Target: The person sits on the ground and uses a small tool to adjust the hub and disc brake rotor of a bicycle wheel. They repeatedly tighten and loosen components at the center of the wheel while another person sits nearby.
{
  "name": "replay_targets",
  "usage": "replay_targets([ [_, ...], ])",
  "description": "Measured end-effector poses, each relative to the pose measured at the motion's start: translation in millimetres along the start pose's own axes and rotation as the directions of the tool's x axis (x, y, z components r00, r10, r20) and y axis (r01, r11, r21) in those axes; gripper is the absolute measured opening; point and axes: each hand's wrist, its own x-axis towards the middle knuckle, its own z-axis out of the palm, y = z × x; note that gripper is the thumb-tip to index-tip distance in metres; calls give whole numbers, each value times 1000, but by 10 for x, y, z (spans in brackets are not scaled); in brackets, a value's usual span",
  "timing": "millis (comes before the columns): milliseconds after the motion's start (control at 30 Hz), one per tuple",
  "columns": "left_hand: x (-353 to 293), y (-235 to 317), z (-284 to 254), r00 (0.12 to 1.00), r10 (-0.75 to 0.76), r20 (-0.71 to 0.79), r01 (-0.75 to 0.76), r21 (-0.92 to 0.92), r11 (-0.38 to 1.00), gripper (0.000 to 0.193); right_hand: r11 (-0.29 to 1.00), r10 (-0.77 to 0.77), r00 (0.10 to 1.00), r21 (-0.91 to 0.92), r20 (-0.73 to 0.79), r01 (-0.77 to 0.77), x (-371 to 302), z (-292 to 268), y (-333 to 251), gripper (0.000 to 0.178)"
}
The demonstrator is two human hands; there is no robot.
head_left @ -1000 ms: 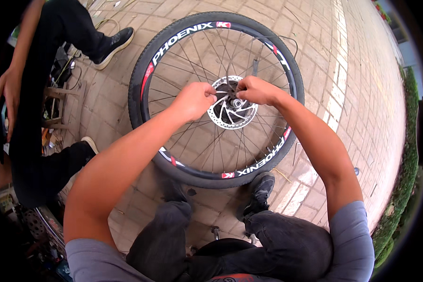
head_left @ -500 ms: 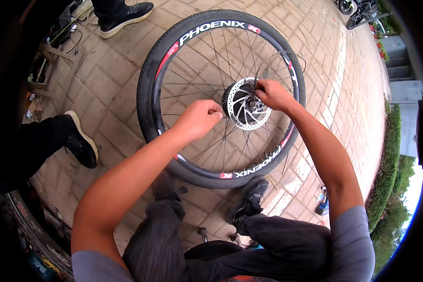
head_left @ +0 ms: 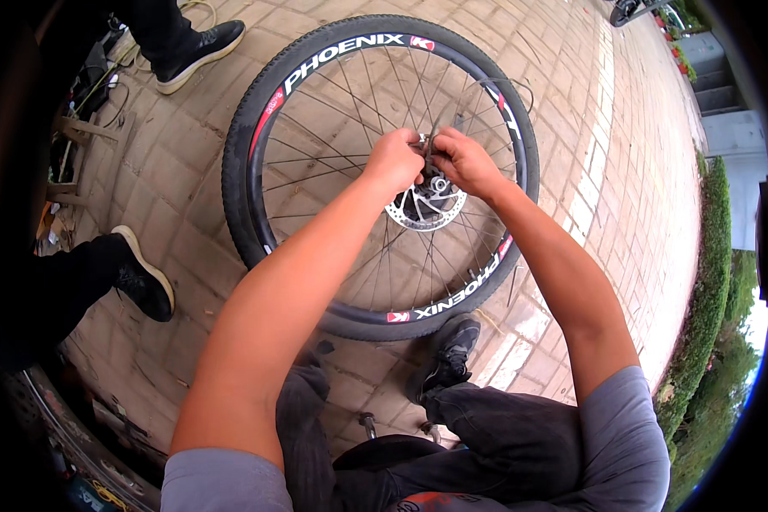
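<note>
A bicycle wheel (head_left: 237,162) with a black knobby tyre lies flat on the paving in front of me. Its silver brake disc (head_left: 424,224) faces up at the hub, and its upper part is hidden behind my hands. Over the disc, my right hand (head_left: 468,164) pinches a small dark metal part (head_left: 429,152) whose kind I cannot make out. My left hand (head_left: 392,162) is closed against the same part from the other side, fingertips close to the right ones. The hub axle end (head_left: 439,184) shows just below the fingers.
A thin dark cable (head_left: 529,92) curves over the wheel's upper right rim. Another person's shoes (head_left: 200,55) stand at the left, near a low wooden stool (head_left: 85,128). My own shoe (head_left: 452,354) is by the tyre's near edge. A hedge (head_left: 704,299) runs along the right.
My left hand has moved up and right from beside the disc to the part at my right hand. The whole view has shifted, so the wheel appears slightly further left.
</note>
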Motion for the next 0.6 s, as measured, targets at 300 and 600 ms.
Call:
replay_targets([
  [300,98,-61,94,997,70,-32,-66,125,990,38,993,-1,992,-121,-127,-15,-97,26,28,8],
  [600,62,-49,99,992,89,-92,-79,110,991,38,989,147,968,5,-202,-149,-9,-4,-95,15],
])
